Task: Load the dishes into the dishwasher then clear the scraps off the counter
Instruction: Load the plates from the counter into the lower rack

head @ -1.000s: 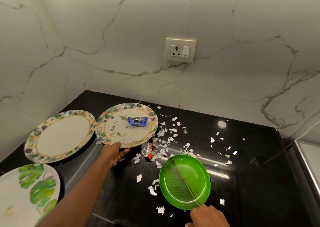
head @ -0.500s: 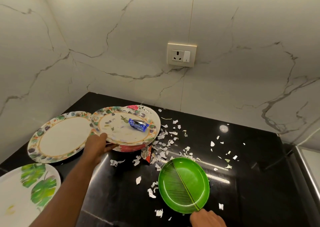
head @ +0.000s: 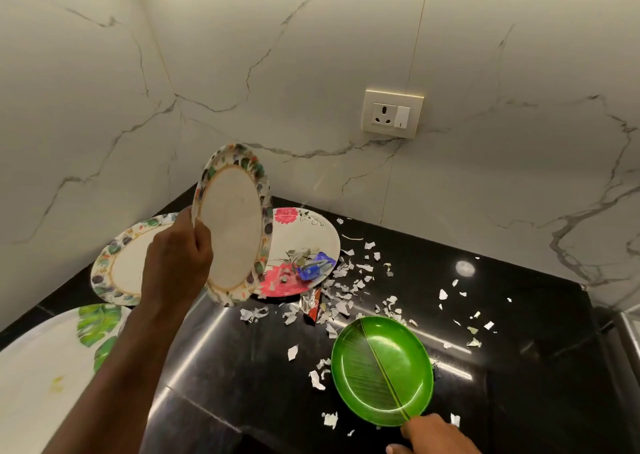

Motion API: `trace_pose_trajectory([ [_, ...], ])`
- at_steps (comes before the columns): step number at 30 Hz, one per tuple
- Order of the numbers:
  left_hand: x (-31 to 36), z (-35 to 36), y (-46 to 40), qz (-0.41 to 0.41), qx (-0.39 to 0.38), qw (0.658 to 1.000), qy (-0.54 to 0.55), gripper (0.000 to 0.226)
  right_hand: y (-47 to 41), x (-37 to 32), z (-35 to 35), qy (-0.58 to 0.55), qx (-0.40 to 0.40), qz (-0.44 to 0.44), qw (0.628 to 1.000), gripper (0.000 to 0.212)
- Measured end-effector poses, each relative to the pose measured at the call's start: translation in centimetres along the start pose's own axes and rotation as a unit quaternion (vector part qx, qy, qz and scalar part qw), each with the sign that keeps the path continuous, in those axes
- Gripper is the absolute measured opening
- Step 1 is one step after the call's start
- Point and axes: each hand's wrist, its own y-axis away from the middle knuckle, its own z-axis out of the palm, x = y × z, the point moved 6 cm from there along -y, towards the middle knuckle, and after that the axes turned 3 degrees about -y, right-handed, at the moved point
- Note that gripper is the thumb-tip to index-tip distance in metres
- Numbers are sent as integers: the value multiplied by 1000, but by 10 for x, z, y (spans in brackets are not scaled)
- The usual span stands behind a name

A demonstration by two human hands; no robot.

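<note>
Counting five plates (head: pixel 232 225) — scraps (head: pixel 349 280) uncounted

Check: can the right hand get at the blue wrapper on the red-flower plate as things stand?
Probably not now: the right hand grips the green plate, so it is occupied. The path to the blue wrapper itself looks open, across loose paper scraps.

I count five plates on or over my counter: two with the speckled floral rim (head: pixel 232 225) (head: pixel 117 263), one with pink flowers (head: pixel 304 238), one with big green leaves (head: pixel 52 367), and one green leaf-shaped one (head: pixel 381 370). One blue wrapper (head: pixel 313 269), one red-and-silver wrapper (head: pixel 310 306). Paper scraps (head: pixel 349 280): dozens, too many to number. One wall socket (head: pixel 392 114). Two hands of mine.
</note>
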Motion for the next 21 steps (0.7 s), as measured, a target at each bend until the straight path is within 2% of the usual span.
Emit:
trace_pose_trajectory([
  [2, -1, -5, 3, -3, 8, 1000, 6, 16, -1, 1, -4, -12, 37, -28, 999, 102],
  [3, 0, -8, 4, -7, 12, 1000, 13, 18, -2, 1, -6, -14, 53, -40, 998, 105],
  [5, 3, -12, 6, -10, 17, 999, 28, 19, -2, -1, -10, -13, 60, -44, 997, 70],
  [6, 4, -13, 7, -11, 17, 999, 34, 20, 0, -3, -11, -17, 63, -48, 997, 60],
  [11, 11, -17, 12, -16, 21, 999, 42, 22, -6, -4, -12, 29, 75, -35, 996, 56],
  [21, 31, -8, 21, -18, 0, 998, 52, 24, -11, 6, -6, 33, 84, -23, 996, 44],
])
